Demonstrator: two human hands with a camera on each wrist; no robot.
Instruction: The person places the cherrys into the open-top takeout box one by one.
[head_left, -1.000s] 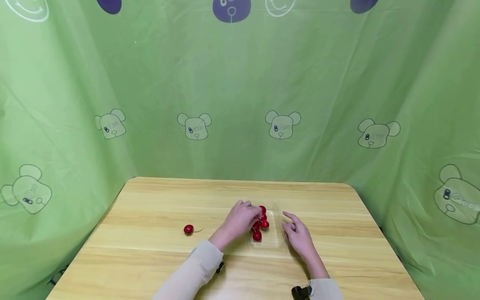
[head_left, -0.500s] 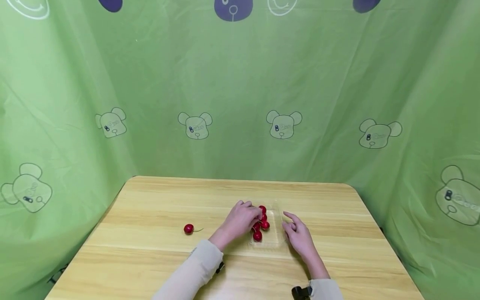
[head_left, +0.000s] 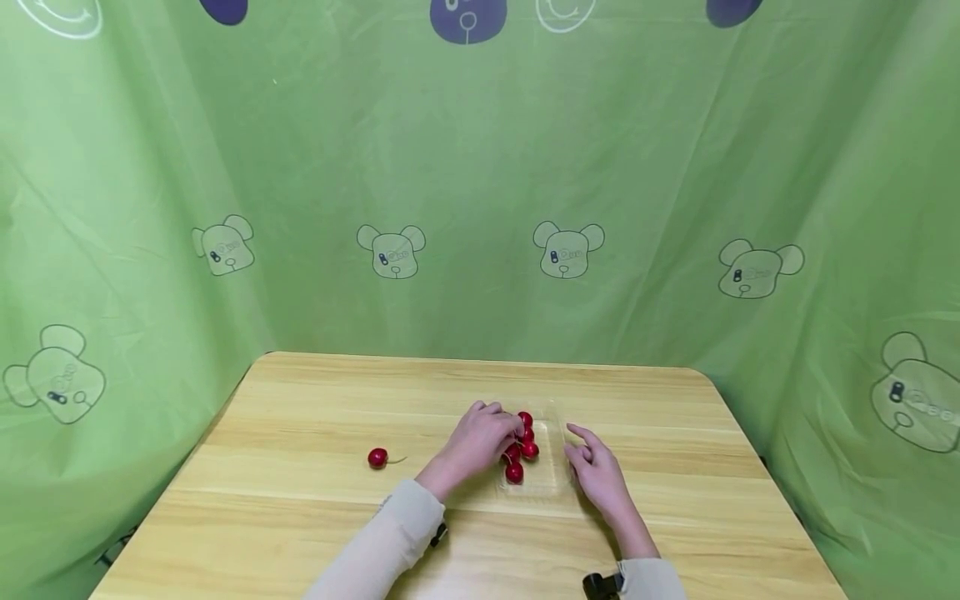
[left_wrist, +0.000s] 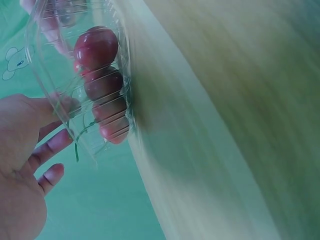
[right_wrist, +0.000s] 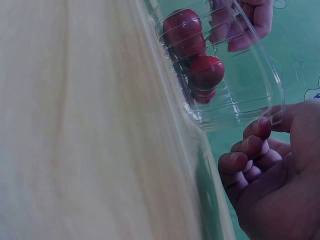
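A clear plastic box (head_left: pixel 551 479) sits on the table with several red cherries (head_left: pixel 529 450) along its left side. My left hand (head_left: pixel 476 437) reaches over the left rim, fingertips among the cherries and their stems. In the left wrist view, its upper finger (left_wrist: pixel 62 106) overlaps the box wall beside a green stem (left_wrist: pixel 85 127); I cannot tell what its fingertips hold. My right hand (head_left: pixel 600 477) holds the box's right side, thumb (right_wrist: pixel 286 117) at the rim corner and other fingers (right_wrist: pixel 248 146) curled. One cherry (head_left: pixel 377 458) with a stem lies apart, left of the box.
The light wooden table (head_left: pixel 315 533) has rounded far corners. A green curtain (head_left: pixel 480 317) printed with bear heads hangs behind it and along both sides. Both forearms wear pale sleeves (head_left: pixel 405 525), with black wrist cameras (head_left: pixel 602 585) near the cuffs.
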